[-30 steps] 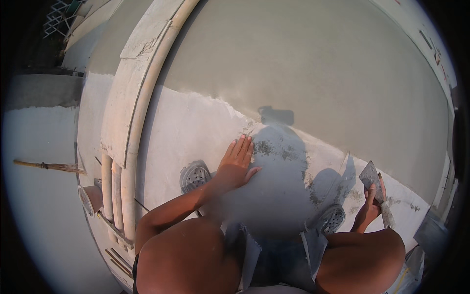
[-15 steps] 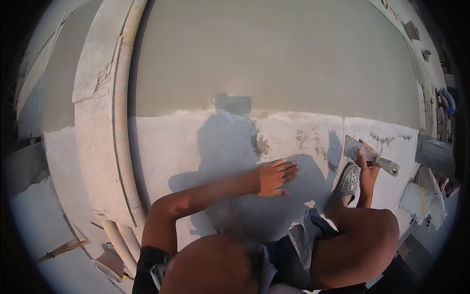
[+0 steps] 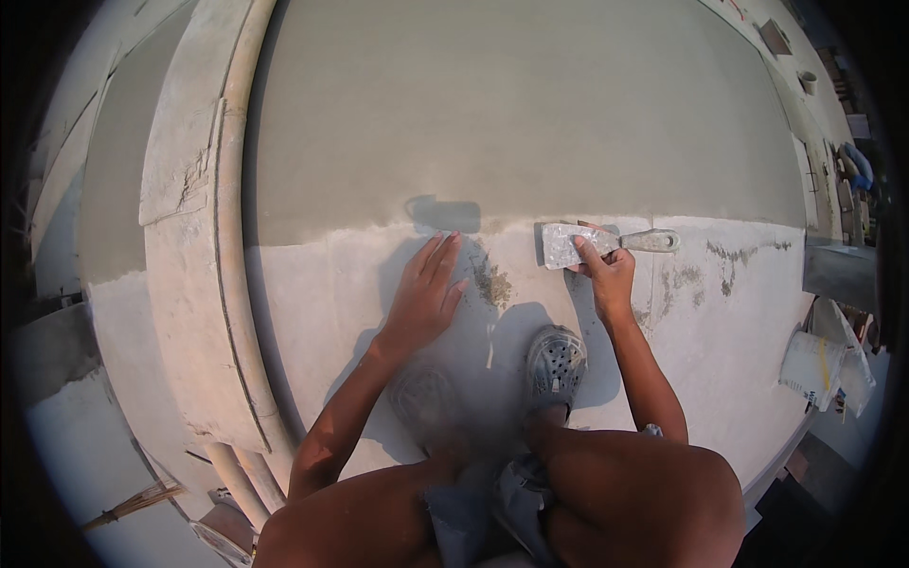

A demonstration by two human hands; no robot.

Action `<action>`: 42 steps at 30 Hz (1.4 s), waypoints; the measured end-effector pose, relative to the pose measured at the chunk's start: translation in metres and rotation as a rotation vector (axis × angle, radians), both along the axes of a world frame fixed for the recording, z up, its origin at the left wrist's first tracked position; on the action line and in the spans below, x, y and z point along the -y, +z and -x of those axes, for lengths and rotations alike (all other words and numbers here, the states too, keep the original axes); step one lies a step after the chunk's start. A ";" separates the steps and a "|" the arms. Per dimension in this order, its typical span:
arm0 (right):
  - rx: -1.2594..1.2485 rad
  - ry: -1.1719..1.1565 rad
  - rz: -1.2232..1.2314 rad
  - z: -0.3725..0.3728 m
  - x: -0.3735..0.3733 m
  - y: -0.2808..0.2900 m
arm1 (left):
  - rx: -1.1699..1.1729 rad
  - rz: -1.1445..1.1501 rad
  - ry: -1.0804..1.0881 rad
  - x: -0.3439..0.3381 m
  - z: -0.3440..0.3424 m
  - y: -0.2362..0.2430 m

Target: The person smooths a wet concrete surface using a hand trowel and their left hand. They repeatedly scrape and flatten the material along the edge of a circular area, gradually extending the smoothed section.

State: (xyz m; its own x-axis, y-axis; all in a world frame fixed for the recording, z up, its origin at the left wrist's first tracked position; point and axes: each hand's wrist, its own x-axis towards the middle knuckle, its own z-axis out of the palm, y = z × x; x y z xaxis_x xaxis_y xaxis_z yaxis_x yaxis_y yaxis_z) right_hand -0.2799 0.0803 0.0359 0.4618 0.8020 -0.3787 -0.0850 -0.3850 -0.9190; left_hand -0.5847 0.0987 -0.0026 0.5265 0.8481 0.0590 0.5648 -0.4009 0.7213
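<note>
While in the right hand (image 3: 614,276), scraper (image 3: 564,244) near rough patch (image 3: 493,286).

The left shoe (image 3: 422,396) is blurred; the scraper blade (image 3: 562,247) partly hides the right hand (image 3: 612,276).

You have an open gap between your left hand (image 3: 419,298) and the scraper (image 3: 566,243). Your right shoe (image 3: 556,367) blocks the near side; farther left, the raised pipe (image 3: 232,189) bars your way.
</note>
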 end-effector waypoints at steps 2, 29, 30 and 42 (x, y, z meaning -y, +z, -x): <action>0.077 -0.027 0.022 -0.005 -0.002 -0.041 | -0.100 0.033 0.019 0.002 0.018 -0.005; 0.306 -0.087 0.011 0.028 -0.023 -0.048 | -0.065 0.040 0.418 0.036 0.007 -0.034; 0.291 -0.089 -0.004 0.029 -0.024 -0.050 | -0.061 0.048 0.419 0.036 0.005 -0.032; 0.442 0.024 0.019 0.037 -0.022 -0.073 | -0.050 0.012 0.396 0.035 0.006 -0.032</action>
State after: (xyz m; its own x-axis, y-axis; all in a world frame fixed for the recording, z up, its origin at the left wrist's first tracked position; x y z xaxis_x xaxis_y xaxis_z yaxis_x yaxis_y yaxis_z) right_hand -0.3166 0.1020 -0.0366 0.5640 0.8094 -0.1637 0.3235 -0.3990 -0.8580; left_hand -0.5905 0.0638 -0.0343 0.1605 0.9866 0.0306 0.7089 -0.1368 0.6919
